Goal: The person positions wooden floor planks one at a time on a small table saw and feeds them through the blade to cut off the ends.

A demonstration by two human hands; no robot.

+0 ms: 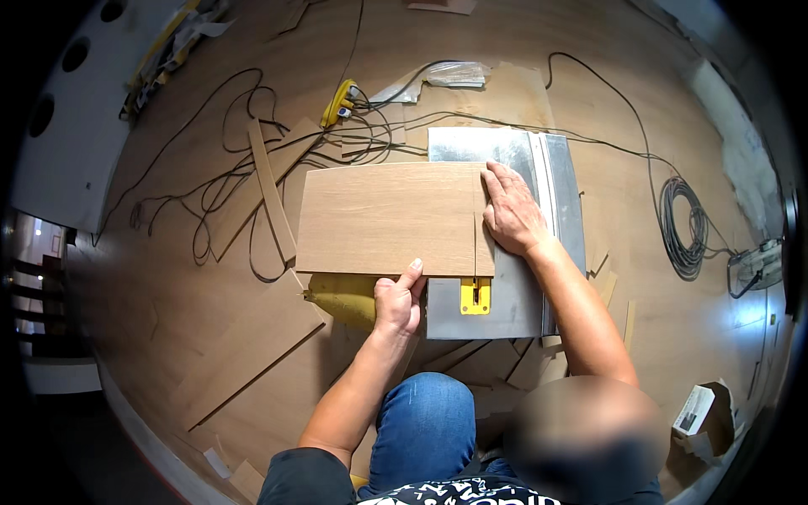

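Observation:
A light wooden board (385, 215) lies across a grey metal table saw (513, 307), with a thin cut line near its right end and a yellow insert plate (475, 307) showing below it. My left hand (397, 303) grips the board's near edge, thumb on top and other fingers curled underneath. My right hand (509, 210) rests on the board's right end, fingers stretched over that narrow portion, just left of the saw's rail (545, 181). A yellow part (345, 305) of the machine shows under the board at left.
Black cables (236, 194) cross the plywood floor (160, 328) to a yellow power strip (338, 103). Wood offcuts (269, 185) lie around the saw. At right are a coiled cord (683, 227) and a metal tool (753, 273). A white panel (76, 135) stands left. A blurred shape covers the lower right.

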